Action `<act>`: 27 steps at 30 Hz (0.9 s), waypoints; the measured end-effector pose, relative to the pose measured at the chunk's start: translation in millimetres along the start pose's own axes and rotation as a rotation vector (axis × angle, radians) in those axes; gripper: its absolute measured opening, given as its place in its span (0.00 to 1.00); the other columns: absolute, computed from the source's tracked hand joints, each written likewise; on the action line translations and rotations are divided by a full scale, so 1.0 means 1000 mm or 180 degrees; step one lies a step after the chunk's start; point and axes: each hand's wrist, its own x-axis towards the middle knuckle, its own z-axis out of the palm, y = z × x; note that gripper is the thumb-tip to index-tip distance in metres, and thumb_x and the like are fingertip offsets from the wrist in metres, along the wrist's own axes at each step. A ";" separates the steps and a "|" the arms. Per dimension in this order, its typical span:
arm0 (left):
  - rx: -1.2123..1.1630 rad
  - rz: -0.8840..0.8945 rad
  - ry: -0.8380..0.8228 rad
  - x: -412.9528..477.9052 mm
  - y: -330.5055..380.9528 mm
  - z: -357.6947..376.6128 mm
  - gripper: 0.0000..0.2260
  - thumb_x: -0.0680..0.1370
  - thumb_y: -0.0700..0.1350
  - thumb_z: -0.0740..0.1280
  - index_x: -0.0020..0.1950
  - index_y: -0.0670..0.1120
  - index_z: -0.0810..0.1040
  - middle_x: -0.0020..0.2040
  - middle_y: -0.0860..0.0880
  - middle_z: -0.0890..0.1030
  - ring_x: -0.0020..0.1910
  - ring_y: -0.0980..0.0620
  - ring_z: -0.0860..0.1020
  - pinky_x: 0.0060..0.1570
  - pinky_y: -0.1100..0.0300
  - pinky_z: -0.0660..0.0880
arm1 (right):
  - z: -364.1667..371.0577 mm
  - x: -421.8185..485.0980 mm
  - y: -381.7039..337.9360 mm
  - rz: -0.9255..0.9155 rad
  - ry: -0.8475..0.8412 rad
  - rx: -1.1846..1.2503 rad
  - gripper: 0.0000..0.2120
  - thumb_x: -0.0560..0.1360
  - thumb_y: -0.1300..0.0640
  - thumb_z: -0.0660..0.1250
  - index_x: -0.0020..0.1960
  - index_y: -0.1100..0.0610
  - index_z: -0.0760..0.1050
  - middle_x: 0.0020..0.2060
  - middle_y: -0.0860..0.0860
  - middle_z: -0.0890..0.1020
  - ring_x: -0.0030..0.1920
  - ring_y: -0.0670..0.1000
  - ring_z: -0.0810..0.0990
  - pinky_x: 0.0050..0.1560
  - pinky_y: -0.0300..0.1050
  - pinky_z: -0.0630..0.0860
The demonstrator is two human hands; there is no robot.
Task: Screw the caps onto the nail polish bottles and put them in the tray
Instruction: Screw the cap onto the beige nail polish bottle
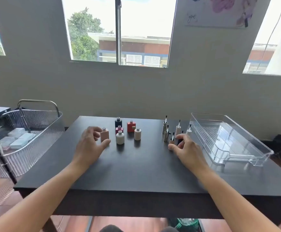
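Six uncapped bottles are clustered mid-surface (pixel 136 164). Left hand (pixel 88 148) is placed at the pink bottle (pixel 104 134), grip wide, thumb beside its base; contact cannot be told. Right hand (pixel 185 150) is curled among the upright brush caps (pixel 167 131), thumb touching the tan cap (pixel 171 144); no firm hold is shown. Clear tray (pixel 246 154) is set at right, nothing inside.

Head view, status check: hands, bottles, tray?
Left hand open, closing on pink bottle. Right hand open at tan cap. Six bottles uncapped; tray empty. Nothing in the way.
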 end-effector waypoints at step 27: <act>-0.1007 -0.0932 -0.0446 0.017 0.007 -0.022 0.09 0.69 0.45 0.79 0.45 0.48 0.82 0.44 0.49 0.85 0.41 0.50 0.83 0.40 0.52 0.82 | 0.001 -0.003 -0.016 -0.0107 -0.0033 0.0495 0.07 0.73 0.50 0.72 0.47 0.52 0.77 0.40 0.46 0.86 0.41 0.49 0.84 0.46 0.45 0.78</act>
